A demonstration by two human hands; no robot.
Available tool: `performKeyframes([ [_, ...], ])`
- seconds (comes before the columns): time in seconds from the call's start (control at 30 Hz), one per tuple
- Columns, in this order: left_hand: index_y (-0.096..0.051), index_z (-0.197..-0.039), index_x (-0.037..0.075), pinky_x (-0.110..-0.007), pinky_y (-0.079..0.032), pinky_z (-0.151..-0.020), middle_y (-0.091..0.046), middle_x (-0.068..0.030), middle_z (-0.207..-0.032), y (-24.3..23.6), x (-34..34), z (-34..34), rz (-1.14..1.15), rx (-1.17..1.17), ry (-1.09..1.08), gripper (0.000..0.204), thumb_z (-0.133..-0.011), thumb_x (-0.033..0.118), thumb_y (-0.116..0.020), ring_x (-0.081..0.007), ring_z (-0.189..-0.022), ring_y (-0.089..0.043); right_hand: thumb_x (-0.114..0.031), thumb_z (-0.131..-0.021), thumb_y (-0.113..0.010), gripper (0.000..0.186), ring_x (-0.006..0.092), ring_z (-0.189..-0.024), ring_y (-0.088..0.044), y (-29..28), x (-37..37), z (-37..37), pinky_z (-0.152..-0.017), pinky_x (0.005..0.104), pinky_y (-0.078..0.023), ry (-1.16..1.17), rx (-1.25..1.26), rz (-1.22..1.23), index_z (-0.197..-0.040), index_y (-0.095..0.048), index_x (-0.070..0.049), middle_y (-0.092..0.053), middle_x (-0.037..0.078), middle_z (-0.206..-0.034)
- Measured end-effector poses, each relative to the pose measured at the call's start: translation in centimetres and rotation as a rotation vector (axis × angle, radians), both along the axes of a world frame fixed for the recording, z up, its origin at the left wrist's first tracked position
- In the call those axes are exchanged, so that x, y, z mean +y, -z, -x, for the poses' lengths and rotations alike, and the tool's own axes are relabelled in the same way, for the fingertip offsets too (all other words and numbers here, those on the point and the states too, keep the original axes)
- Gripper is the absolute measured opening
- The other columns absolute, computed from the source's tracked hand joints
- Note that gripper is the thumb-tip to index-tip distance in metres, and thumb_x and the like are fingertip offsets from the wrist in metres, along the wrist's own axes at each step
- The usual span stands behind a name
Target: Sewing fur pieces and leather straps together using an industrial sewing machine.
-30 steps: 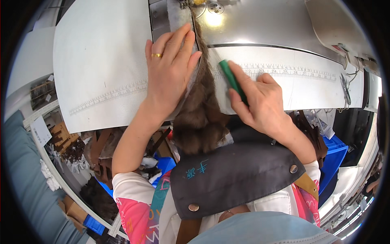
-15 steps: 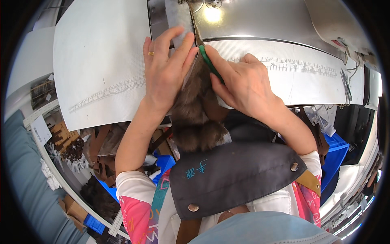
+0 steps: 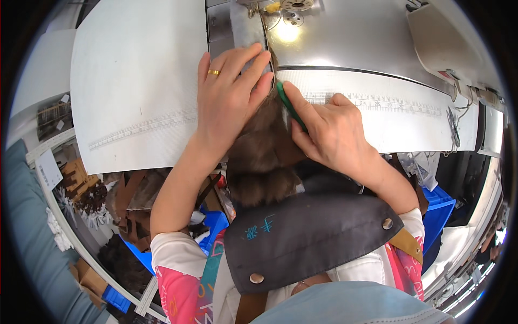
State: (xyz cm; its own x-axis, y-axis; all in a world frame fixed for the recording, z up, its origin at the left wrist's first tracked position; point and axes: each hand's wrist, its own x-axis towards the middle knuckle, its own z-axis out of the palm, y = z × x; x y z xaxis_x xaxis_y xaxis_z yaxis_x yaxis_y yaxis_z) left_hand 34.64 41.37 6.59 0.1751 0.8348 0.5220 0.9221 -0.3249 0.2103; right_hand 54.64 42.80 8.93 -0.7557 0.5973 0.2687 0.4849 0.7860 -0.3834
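- The fur (image 3: 258,151) is draped over the near edge of the table (image 3: 135,70), beside the apron (image 3: 318,232).
- The green tool (image 3: 292,109) is pinched between the right hand's (image 3: 335,132) thumb and index finger, its tip set near the fur's edge.
- The fur is partly covered by the left hand (image 3: 226,100), fingers loosely spread.
- The pale strip (image 3: 247,27) is laid up to the presser foot (image 3: 254,8).

The fur (image 3: 256,156) is brown, the slim tool (image 3: 291,107) green, the ring (image 3: 214,72) gold; the worktop (image 3: 135,65) is white with grey ruler markings (image 3: 143,128), the apron flap (image 3: 318,232) near-black with turquoise lettering (image 3: 260,225), the bin (image 3: 438,210) blue.
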Motion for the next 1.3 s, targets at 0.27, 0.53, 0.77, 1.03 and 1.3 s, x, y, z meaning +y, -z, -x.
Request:
performKeyframes([
  [0.27,-0.068,-0.103,0.015,-0.043,-0.042,-0.091,-0.062,0.004,-0.108,1.3,3.2,1.2,-0.111,0.034,-0.005,0.028,-0.076,0.019,-0.073,-0.0165,-0.094,-0.06,-0.012,-0.076,-0.064,0.053,0.0229,-0.043,-0.045,0.5,2.7,0.8,-0.052,0.0328,-0.036,0.009,-0.002,-0.019,-0.127,-0.052,0.0,-0.05,0.005,-0.052],
  [0.53,-0.07,-0.098,0.014,-0.043,-0.041,-0.094,-0.065,0.0049,-0.104,0.5,1.0,1.8,-0.057,-0.086,0.133,0.023,-0.076,0.014,-0.074,-0.0171,-0.093,-0.061,-0.014,-0.079,-0.061,0.044,0.0249,-0.041,-0.049,-0.1,-1.1,-0.9,-0.053,0.0323,-0.037,0.184,0.089,0.173,-0.118,-0.053,0.004,-0.053,0.006,-0.049],
  [0.77,-0.072,-0.102,0.018,-0.051,-0.029,-0.104,-0.065,0.0049,-0.107,-0.8,-0.7,0.8,0.172,-0.287,0.006,0.024,-0.078,0.015,-0.073,-0.0168,-0.097,-0.061,-0.015,-0.078,-0.062,0.045,0.0233,-0.041,-0.048,0.1,-1.8,1.1,-0.055,0.0321,-0.037,0.123,0.104,0.187,-0.117,-0.053,0.007,-0.051,0.005,-0.049],
  [1.03,-0.071,-0.103,0.022,-0.056,-0.027,-0.103,-0.063,0.006,-0.114,-0.4,-1.6,0.9,0.179,-0.171,-0.014,0.027,-0.077,0.017,-0.074,-0.0182,-0.101,-0.059,-0.012,-0.075,-0.062,0.049,0.0228,-0.041,-0.048,-0.4,-2.1,-4.1,-0.055,0.0317,-0.038,-0.116,0.15,0.322,-0.12,-0.054,0.006,-0.05,0.005,-0.049],
  [1.3,-0.072,-0.103,0.023,-0.056,-0.027,-0.103,-0.062,0.0064,-0.114,-0.4,-1.1,0.6,0.155,-0.174,0.01,0.027,-0.077,0.017,-0.074,-0.018,-0.101,-0.06,-0.013,-0.079,-0.06,0.039,0.0252,-0.038,-0.05,0.9,1.7,0.9,-0.046,0.0339,-0.038,0.222,0.06,-0.084,-0.112,-0.054,0.006,-0.052,0.006,-0.045],
])
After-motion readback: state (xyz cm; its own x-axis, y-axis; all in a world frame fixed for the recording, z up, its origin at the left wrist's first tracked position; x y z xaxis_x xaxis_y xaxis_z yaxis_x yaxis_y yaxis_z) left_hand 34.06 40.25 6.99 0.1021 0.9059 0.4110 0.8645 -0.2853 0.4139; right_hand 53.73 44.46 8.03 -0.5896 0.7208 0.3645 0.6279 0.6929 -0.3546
